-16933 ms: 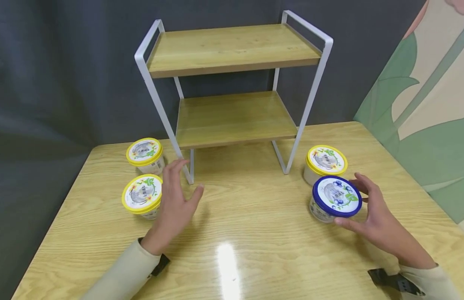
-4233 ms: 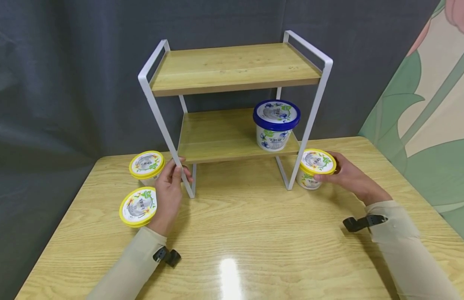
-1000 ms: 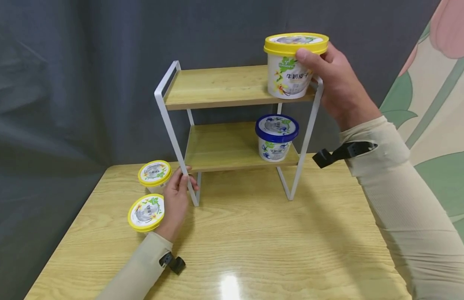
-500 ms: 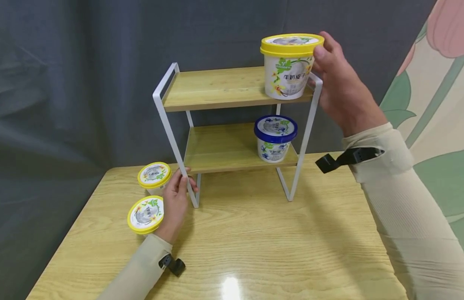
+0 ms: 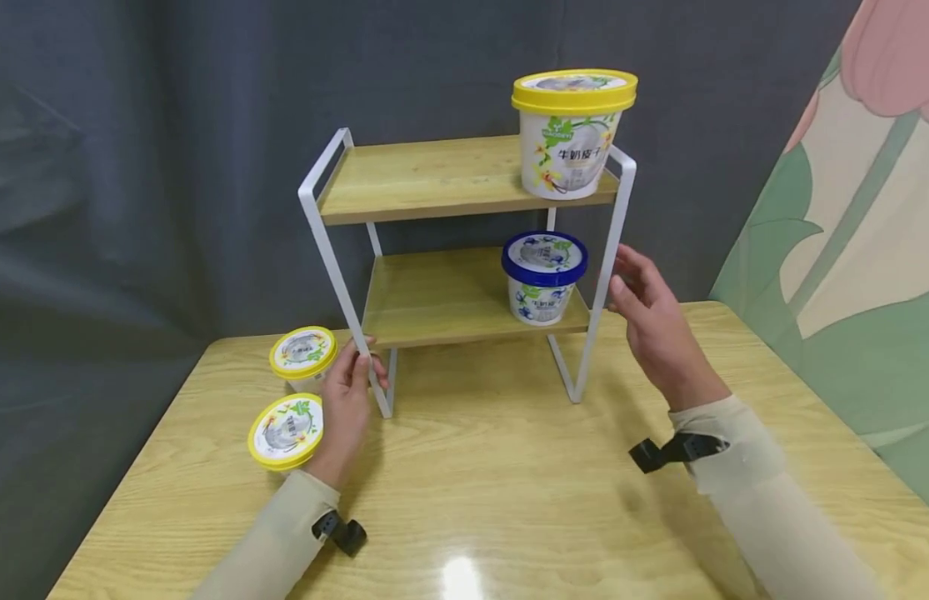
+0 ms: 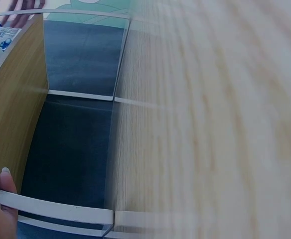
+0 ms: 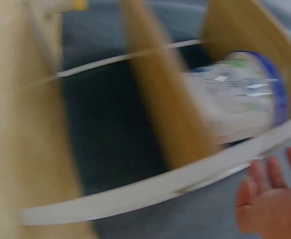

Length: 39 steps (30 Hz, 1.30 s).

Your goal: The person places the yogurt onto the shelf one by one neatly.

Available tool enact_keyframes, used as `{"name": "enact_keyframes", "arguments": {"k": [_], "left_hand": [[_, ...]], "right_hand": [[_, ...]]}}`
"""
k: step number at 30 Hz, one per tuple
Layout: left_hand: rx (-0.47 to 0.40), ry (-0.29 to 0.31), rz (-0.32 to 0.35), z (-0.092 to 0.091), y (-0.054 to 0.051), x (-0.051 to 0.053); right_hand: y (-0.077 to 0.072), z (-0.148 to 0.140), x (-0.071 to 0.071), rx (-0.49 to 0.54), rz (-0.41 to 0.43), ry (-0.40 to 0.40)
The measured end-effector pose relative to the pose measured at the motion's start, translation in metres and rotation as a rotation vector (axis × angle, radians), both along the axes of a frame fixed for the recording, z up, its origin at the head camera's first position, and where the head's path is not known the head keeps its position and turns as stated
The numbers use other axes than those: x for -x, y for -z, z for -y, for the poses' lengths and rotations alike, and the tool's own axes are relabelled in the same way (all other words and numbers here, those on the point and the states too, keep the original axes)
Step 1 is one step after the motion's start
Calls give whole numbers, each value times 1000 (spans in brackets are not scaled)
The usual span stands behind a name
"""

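We grip the rack (image 5: pixel 434 210) with our left hand (image 5: pixel 347 408); our right hand (image 5: pixel 651 329), loosely bent and holding nothing, hangs beside it. A yellow-lidded tub (image 5: pixel 574 142) stands on the top shelf (image 5: pixel 427 177), a blue-lidded tub (image 5: pixel 544 279) on the lower shelf (image 5: pixel 434 292).

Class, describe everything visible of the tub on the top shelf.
The tub is white and tapers toward its base, with a printed lid rimmed in yellow closed on it. Its side, seemingly plastic or card, shows green leaves, flowers, a grey circle and dark Chinese characters. It stands upright at the right end of the top shelf; the right hand is lower, not touching it.
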<state>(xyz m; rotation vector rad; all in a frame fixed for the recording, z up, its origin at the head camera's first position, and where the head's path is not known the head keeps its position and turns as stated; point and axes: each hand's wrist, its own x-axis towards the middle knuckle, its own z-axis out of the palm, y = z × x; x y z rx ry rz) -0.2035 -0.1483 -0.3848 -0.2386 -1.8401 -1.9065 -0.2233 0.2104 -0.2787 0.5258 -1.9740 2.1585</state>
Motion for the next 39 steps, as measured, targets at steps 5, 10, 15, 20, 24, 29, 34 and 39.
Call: {"name": "enact_keyframes", "arguments": {"k": [5, 10, 15, 20, 24, 29, 34, 39], "left_hand": [[-9, 6, -9, -6, 4, 0], [-10, 7, -38, -8, 5, -1], [-11, -1, -25, -6, 8, -4], [0, -7, -8, -3, 11, -8], [16, 4, -24, -2, 8, -7], [31, 23, -27, 0, 4, -3], [7, 7, -5, 1, 2, -2], [0, 20, 22, 1, -2, -3]], "right_hand": [[46, -6, 1, 78, -5, 123], [69, -16, 2, 39, 3, 111], [80, -18, 4, -54, 0, 74], [84, -12, 3, -102, -18, 114], [83, -9, 4, -115, -42, 147], [83, -8, 9, -131, -83, 145], [86, -7, 14, -162, -113, 138], [88, -5, 18, -170, -129, 150]]}}
